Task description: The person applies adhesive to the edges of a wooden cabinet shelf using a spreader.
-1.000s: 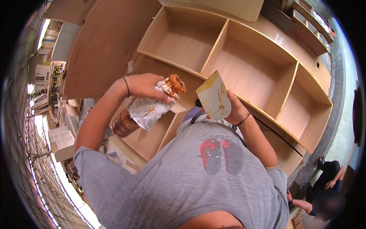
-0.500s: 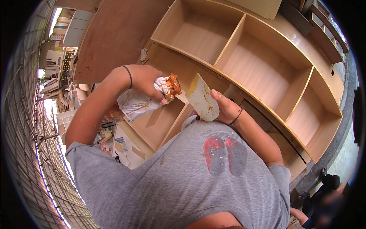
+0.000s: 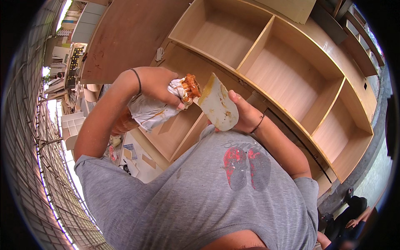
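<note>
My left hand (image 3: 160, 85) is closed round the neck of a white plastic bag (image 3: 153, 114). Thick orange-brown glue (image 3: 191, 86) bulges from the bag's gathered mouth, and more of it shows at the lower part of the bag. In my right hand (image 3: 246, 113) is a pale, flat glue spreader (image 3: 221, 105), gripped by its rounded end with the thumb on the near face. Yellowish-brown glue smears its face and far edge. The spreader's edge is right beside the glue at the bag's mouth; whether they touch I cannot tell.
A large open wooden cabinet (image 3: 273, 23) with several compartments lies beyond my hands. A reddish-brown board (image 3: 121, 41) is at the far left. Below the bag stands another wooden box (image 3: 189, 139). A person (image 3: 354, 218) is at the lower right, and a wire mesh wall (image 3: 29, 125) runs along the left.
The spreader has come slightly left, nearer the glue at the bag's mouth. The bag's mouth has risen a little and more glue shows there. The person at the lower right has shifted.
</note>
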Demonstrator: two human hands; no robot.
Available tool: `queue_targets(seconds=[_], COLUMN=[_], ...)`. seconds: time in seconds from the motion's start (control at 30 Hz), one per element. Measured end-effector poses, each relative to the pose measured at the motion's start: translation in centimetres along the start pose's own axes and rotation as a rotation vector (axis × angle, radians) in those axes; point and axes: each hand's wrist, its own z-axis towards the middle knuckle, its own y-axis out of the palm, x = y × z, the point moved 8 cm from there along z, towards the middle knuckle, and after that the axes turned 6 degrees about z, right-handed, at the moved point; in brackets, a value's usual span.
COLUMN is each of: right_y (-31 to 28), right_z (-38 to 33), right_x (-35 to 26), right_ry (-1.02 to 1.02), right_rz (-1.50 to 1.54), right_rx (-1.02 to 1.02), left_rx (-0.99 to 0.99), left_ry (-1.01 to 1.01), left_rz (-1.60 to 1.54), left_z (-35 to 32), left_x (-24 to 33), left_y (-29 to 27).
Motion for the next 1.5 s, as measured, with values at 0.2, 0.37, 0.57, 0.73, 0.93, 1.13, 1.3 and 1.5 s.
queue_targets(seconds=[0.2,0.37,0.57,0.73,0.93,1.13,1.3,1.5], right_y=[-0.1,-0.3,-0.2,0.0,0.5,0.7,2.3,3.3], right_z=[0.8,0.9,0.9,0.9,0.9,0.9,0.0,0.1], right_x=[0.8,1.3,1.1,1.1,0.7,0.1,-2.8,-5.1], right_ry=[-0.005,0.021,0.025,0.034,0.032,0.016,-0.043,-0.057], right_rz=[-0.026,-0.030,-0.063,-0.068,-0.086,-0.099,-0.216,-0.366], right_rx=[-0.015,0.014,0.052,0.062,0.074,0.054,0.043,0.061], left_rx=[-0.031,-0.024,-0.009,0.026,0.061,0.136,0.306,0.556], left_ry=[-0.032,-0.046,-0.068,-0.053,-0.038,-0.003,0.102,0.221], left_rz=[0.034,0.071,0.082,0.062,0.083,0.045,-0.033,-0.220], left_z=[0.5,0.4,0.3,-0.1,0.0,-0.3,0.3,3.4], left_x=[0.2,0.4,0.5,0.5,0.1,-0.2,-0.9,-3.6], left_y=[0.1,-0.2,-0.3,-0.3,-0.1,0.4,2.5,6.4])
